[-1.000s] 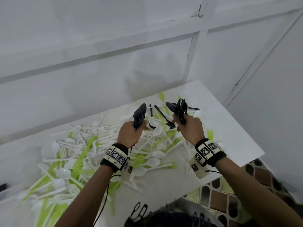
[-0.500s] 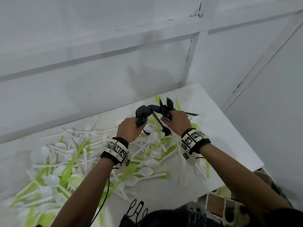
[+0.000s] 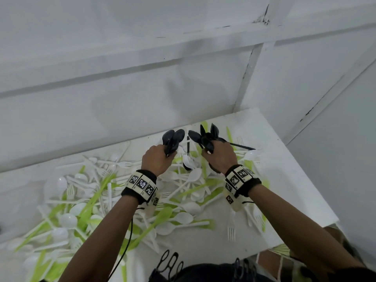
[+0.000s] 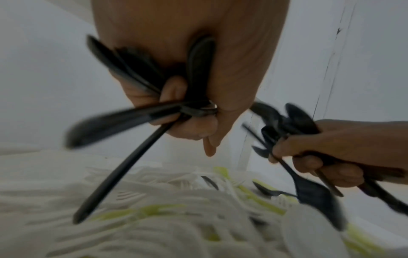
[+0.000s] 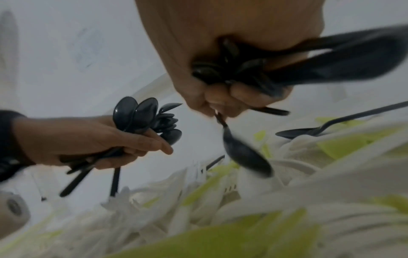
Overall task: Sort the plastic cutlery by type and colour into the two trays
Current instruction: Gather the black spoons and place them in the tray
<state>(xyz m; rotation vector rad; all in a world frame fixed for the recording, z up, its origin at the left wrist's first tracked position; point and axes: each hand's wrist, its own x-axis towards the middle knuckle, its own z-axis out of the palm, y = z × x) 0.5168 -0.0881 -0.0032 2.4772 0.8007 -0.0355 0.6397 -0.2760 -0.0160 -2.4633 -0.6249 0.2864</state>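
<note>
Above the pile, each hand (image 3: 156,162) grips black spoons (image 3: 173,139).

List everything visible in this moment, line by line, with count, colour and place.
black spoons, left bunch: several, black, gripped in the left hand
black spoons, right bunch: several, black, gripped in the right hand
loose black spoon: one, black, on the pile at the far right
white cutlery: many spoons and forks, white, heaped across the table
green cutlery: many, lime green, mixed into the heap
table: one, white
left hand: above the pile
right hand: above the pile
</note>
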